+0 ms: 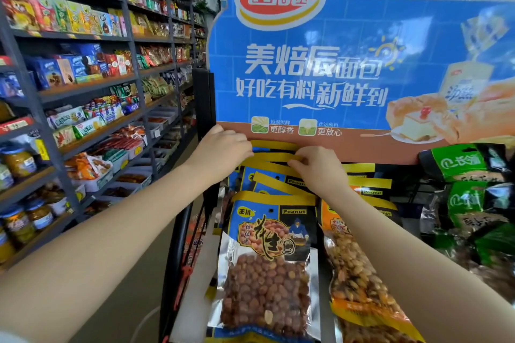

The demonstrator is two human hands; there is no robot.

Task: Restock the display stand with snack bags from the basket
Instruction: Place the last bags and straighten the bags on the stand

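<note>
A display stand with a blue header board point(348, 69) fills the upper right. Several blue-and-yellow peanut bags hang in a row under it; the front one point(267, 264) shows peanuts through a clear window. My left hand point(223, 150) and my right hand point(315, 166) both pinch the yellow top strip of a rear peanut bag point(274, 157) just below the header board. An orange-labelled peanut bag point(354, 273) hangs beside the row, partly behind my right forearm. The basket is not in view.
Green snack bags point(468, 167) hang on the stand's right side. Long dark shelving point(92, 86) packed with boxed snacks, packets and jars lines the left. A narrow floor aisle point(139, 273) runs between the shelving and the stand's black frame point(203, 97).
</note>
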